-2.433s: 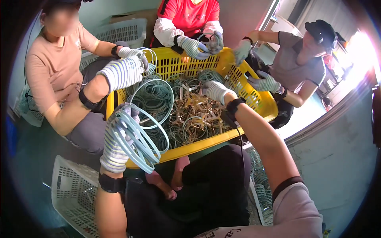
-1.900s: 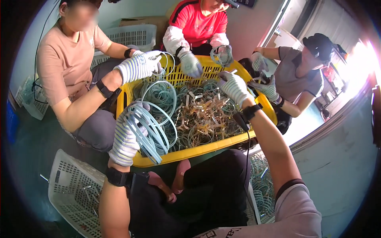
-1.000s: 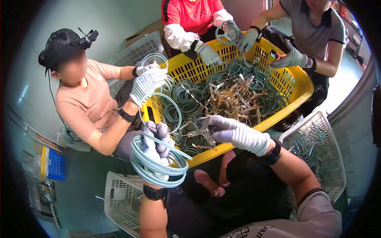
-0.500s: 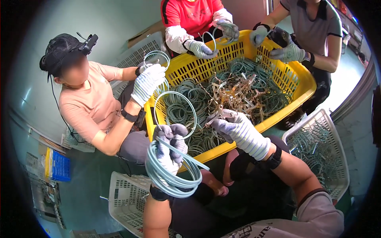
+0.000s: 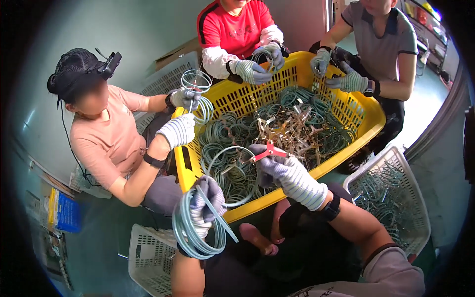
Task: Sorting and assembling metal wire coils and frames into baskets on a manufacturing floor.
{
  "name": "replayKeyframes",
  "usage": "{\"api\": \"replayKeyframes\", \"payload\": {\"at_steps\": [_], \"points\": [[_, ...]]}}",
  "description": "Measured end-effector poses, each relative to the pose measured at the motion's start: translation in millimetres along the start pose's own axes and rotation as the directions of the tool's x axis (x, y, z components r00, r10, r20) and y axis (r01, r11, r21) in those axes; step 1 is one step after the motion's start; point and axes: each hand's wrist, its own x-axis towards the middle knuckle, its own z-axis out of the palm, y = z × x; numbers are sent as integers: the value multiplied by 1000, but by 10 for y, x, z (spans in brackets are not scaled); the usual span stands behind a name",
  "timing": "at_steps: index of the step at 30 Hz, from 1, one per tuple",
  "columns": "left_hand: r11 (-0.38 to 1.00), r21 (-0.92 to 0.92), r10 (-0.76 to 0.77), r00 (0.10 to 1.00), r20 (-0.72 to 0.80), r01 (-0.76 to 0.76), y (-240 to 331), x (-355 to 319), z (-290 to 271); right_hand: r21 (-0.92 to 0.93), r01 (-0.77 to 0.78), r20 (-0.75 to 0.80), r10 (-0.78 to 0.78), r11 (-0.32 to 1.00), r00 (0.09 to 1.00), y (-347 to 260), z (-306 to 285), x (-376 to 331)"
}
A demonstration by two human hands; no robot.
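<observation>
My left hand [image 5: 210, 199], in a grey-palmed striped glove, is closed around a bundle of pale blue-green wire rings [image 5: 184, 232]. One larger ring [image 5: 210, 166] of the same kind stands up from that hand and reaches toward my right hand [image 5: 297, 182]. Gloved as well, my right hand pinches a small red three-armed clip [image 5: 270, 152] at the far edge of this ring; whether the two are joined I cannot tell. Both hands are over the near side of a yellow crate [image 5: 316, 174], which holds many rings [image 5: 225, 131] and a heap of metal clips [image 5: 287, 128].
Three co-workers sit around the crate; gloved hands of the one at left [image 5: 178, 129] and the one in red [image 5: 252, 72] hold rings. White baskets stand at right [image 5: 420, 218] and lower left [image 5: 136, 262]. A blue crate [image 5: 67, 213] lies on the left floor.
My right hand has risen and come nearer the ring, with the clip showing red. The left hand and its bundle have moved slightly down and left. The left co-worker's hands have moved apart.
</observation>
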Motion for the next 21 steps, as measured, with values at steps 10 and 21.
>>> {"api": "replayKeyframes", "payload": {"at_steps": [10, 21], "points": [[867, 454, 341, 908, -242, -205, -94, 201, 4, 171, -106, 70, 96, 979, 993, -47, -125, 59], [886, 267, 455, 817, -353, -378, 126, 173, -224, 24, -149, 169, 143, 988, 975, 16, 146, -131]]}}
